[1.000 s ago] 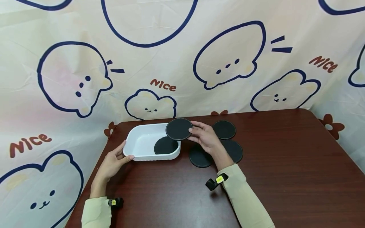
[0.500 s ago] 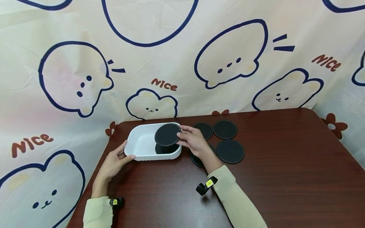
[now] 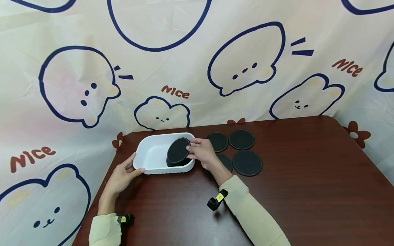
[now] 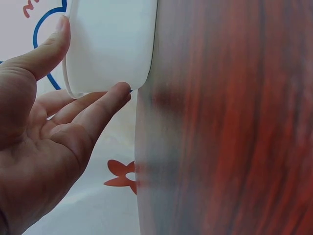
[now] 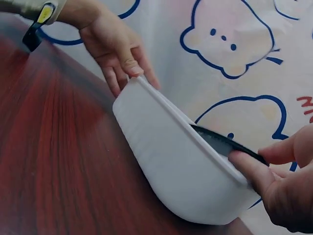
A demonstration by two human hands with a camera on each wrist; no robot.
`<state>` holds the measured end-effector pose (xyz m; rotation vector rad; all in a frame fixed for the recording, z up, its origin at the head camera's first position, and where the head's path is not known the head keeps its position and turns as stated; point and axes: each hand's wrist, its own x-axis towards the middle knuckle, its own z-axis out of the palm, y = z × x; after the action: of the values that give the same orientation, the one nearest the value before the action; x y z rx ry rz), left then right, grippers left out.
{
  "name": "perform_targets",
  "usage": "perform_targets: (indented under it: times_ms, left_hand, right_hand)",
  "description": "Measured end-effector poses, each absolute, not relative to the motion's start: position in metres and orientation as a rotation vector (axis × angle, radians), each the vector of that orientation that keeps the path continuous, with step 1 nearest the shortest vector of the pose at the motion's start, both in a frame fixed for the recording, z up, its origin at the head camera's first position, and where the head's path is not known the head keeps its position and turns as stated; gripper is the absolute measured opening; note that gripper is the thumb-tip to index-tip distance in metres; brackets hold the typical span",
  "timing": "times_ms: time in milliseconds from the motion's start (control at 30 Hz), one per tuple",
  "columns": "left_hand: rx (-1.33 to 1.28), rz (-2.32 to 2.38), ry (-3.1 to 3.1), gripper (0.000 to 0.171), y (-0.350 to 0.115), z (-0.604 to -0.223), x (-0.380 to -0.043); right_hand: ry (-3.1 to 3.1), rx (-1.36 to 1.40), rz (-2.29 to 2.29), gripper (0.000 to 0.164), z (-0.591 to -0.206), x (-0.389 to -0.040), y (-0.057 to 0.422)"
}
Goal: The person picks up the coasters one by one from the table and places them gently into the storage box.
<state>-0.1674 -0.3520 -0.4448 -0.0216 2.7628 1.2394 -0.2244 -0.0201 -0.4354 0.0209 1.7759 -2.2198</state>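
Observation:
A white rectangular tray (image 3: 152, 150) stands near the table's back left. My left hand (image 3: 120, 176) grips its left end, thumb on the front rim and fingers along the outer end wall, as the left wrist view also shows. Between thumb and fingers, my right hand (image 3: 201, 151) pinches a round black coaster (image 3: 178, 151) by its right edge. That coaster is tilted over the tray's right half, its far edge dipping below the rim in the right wrist view. Another black coaster (image 3: 186, 162) lies underneath on the tray floor, mostly covered.
Right of the tray, several more black coasters lie on the dark brown wooden table (image 3: 307, 177); a back one (image 3: 241, 139) and a front one (image 3: 247, 163) show fully. My right forearm partly covers another coaster (image 3: 225, 162). A printed cloth (image 3: 200, 112) hangs behind the table.
My right hand has moved left and down with the coaster, from above the tray's right end to inside it, and the coaster has tilted. My left hand stays on the tray.

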Motion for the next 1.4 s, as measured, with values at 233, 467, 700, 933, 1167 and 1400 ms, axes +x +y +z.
perform_targets:
  times_ms: [233, 467, 700, 933, 1167, 1400]
  left_hand:
    - [-0.010, 1.237, 2.769, 0.094, -0.353, -0.446, -0.168]
    - [-0.010, 1.254, 2.759, 0.093, -0.351, -0.449, -0.168]
    - [-0.026, 1.261, 2.758, 0.093, -0.349, -0.450, -0.168]
    - [-0.030, 1.272, 2.752, 0.094, -0.347, -0.448, -0.169]
    - [-0.037, 1.272, 2.753, 0.094, -0.347, -0.446, -0.169]
    - [-0.031, 1.267, 2.757, 0.093, -0.350, -0.446, -0.169]
  right_hand:
    - [1.934, -0.014, -2.091, 0.047, -0.429, -0.227, -0.024]
    - [2.327, -0.117, -1.789, 0.045, -0.422, -0.224, -0.029]
    - [2.594, -0.337, -1.457, 0.035, -0.418, -0.222, -0.033]
    - [2.611, -0.380, -1.424, 0.053, -0.417, -0.220, -0.031]
    - [2.521, -0.419, -1.596, 0.053, -0.419, -0.220, -0.018]
    - [2.440, -0.465, -1.746, 0.052, -0.426, -0.221, -0.004]
